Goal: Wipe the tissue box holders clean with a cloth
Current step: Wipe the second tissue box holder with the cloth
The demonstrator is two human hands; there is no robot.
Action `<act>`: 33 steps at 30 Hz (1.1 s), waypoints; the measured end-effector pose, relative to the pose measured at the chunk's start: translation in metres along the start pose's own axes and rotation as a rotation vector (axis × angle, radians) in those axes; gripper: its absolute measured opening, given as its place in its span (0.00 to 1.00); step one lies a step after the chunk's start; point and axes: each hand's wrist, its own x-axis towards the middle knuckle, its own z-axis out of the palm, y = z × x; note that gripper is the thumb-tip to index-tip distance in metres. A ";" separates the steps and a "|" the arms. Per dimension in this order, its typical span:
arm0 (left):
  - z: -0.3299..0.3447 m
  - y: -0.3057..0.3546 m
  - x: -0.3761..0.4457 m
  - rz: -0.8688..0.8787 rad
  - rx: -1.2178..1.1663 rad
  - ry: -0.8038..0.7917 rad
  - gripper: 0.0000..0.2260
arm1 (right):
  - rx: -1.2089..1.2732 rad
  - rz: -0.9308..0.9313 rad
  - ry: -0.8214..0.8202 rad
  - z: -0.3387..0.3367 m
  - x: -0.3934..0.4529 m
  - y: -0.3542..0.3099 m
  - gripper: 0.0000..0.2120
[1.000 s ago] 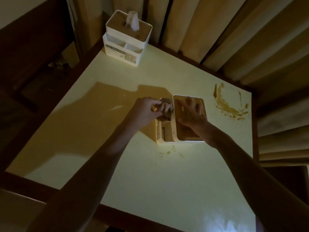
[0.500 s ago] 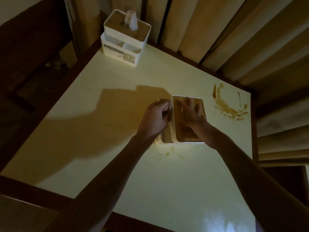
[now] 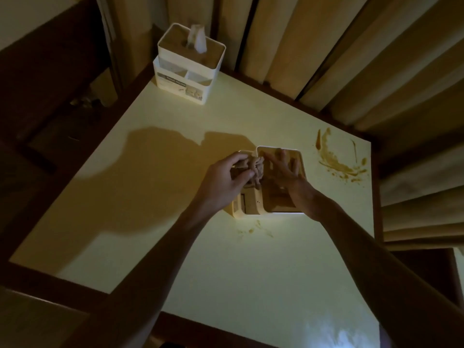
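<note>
Left hand (image 3: 223,182) lifted, baring crumpled cloth (image 3: 254,169).

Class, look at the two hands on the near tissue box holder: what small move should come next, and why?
Probably drag the cloth gripped by the left hand toward the person along the near holder's side compartments; the right hand lies flat on top, steadying it, and the near end looks unreached.

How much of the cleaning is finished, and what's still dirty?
Nothing looks finished yet. In hand: the left hand grips the cloth against the near tissue box holder, while the right hand presses flat on its top. Left: the far tissue box holder by the curtains stands untouched, and brown smears mark the table.
</note>
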 end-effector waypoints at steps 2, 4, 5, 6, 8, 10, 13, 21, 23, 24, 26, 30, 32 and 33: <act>0.001 0.002 -0.012 -0.080 -0.048 0.026 0.11 | -0.001 -0.031 0.016 -0.001 -0.003 0.001 0.21; 0.004 0.002 -0.025 -0.128 -0.082 0.040 0.10 | 0.031 -0.041 0.020 -0.002 -0.003 0.004 0.19; 0.006 0.003 -0.032 -0.124 -0.074 0.036 0.10 | 0.087 -0.038 0.020 -0.001 -0.002 0.005 0.19; 0.008 0.004 -0.038 -0.113 -0.065 0.041 0.09 | 0.160 -0.028 0.020 -0.001 -0.002 0.005 0.20; 0.014 0.006 -0.045 -0.102 -0.070 0.095 0.08 | 0.308 -0.003 0.023 -0.001 -0.001 0.006 0.21; 0.021 0.006 -0.049 -0.053 -0.037 0.187 0.06 | 0.395 -0.005 0.009 -0.001 0.000 0.008 0.20; 0.028 0.000 -0.049 -0.024 -0.061 0.270 0.04 | 0.379 -0.030 0.006 0.000 0.001 0.013 0.18; 0.040 -0.016 -0.050 0.155 0.498 0.090 0.03 | 0.244 -0.088 0.012 0.001 -0.002 0.022 0.18; 0.039 -0.012 -0.045 0.050 0.444 -0.028 0.06 | 0.222 -0.098 -0.001 0.000 -0.003 0.022 0.18; 0.037 -0.010 -0.041 -0.022 0.417 -0.089 0.07 | 0.208 -0.090 -0.001 0.001 -0.002 0.021 0.17; 0.031 -0.006 -0.033 -0.058 0.383 -0.149 0.07 | 0.172 -0.086 0.012 0.002 -0.001 0.017 0.17; 0.014 0.003 -0.021 0.022 0.350 -0.155 0.15 | 0.155 -0.073 0.017 0.003 -0.003 0.015 0.17; 0.015 0.001 -0.020 0.002 0.372 -0.095 0.16 | 0.135 -0.063 -0.008 0.001 -0.004 0.014 0.16; 0.019 -0.001 -0.022 -0.020 0.379 -0.065 0.15 | 0.133 -0.066 -0.011 0.001 -0.004 0.014 0.16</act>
